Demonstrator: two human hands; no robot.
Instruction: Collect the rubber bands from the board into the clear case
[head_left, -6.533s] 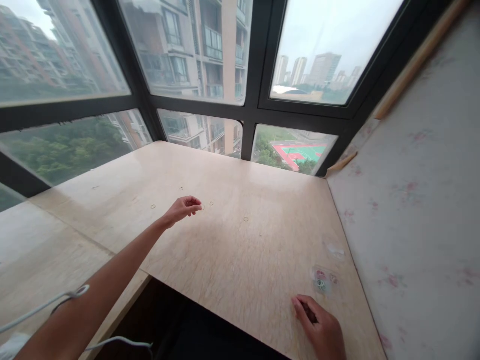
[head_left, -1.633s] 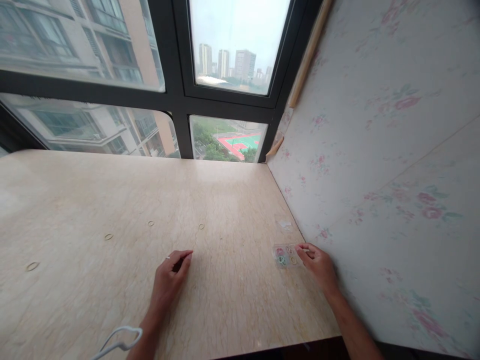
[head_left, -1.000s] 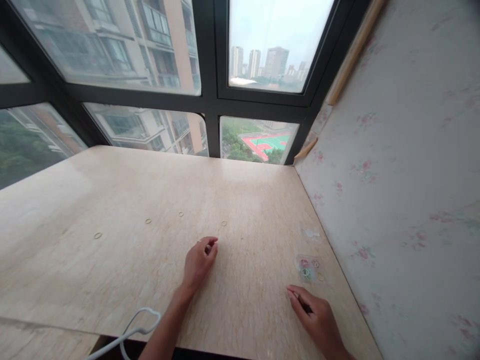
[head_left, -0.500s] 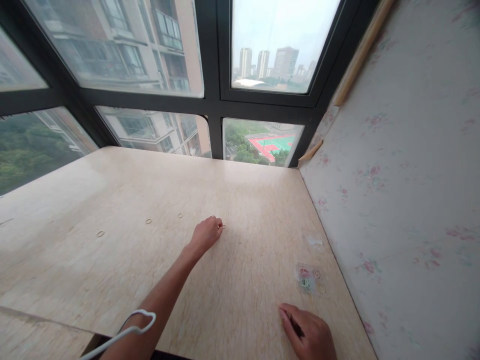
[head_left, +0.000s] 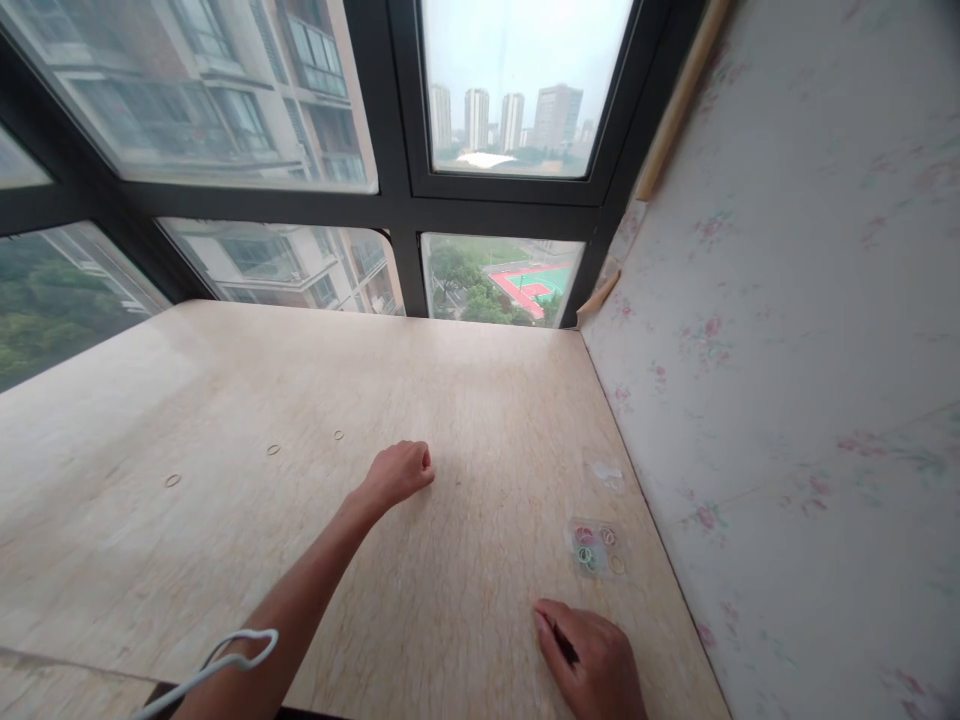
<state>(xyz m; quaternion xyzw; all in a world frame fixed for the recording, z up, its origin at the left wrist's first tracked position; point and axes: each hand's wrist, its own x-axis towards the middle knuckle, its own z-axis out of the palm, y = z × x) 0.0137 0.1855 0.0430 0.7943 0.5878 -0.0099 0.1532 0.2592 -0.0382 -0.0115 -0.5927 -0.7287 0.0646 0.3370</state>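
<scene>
My left hand (head_left: 397, 472) rests on the marble-patterned sill (head_left: 480, 400), its fingers curled closed; what they hold, if anything, is hidden. To its left lie three thin yellowish rings: a near one (head_left: 339, 435), a middle one (head_left: 274, 450) and a far-left one (head_left: 173, 480). My right hand (head_left: 592, 660) is closed at the lower right, thumb against the curled fingers, contents not visible. Just beyond it stands a small clear plastic box (head_left: 597, 546) with pink, green, brownish and yellowish rings in separate compartments.
A clear plastic piece (head_left: 604, 472) with a whitish patch lies behind the box. Flowered wallpaper (head_left: 750, 400) bounds the right side; dark window frames (head_left: 480, 200) close off the back. A white cable loop (head_left: 255, 645) crosses my left forearm.
A ring that showed at my left fingertips is now out of sight, and that hand has turned with its fingers curled in. The view has shifted slightly right; my right hand keeps its pose.
</scene>
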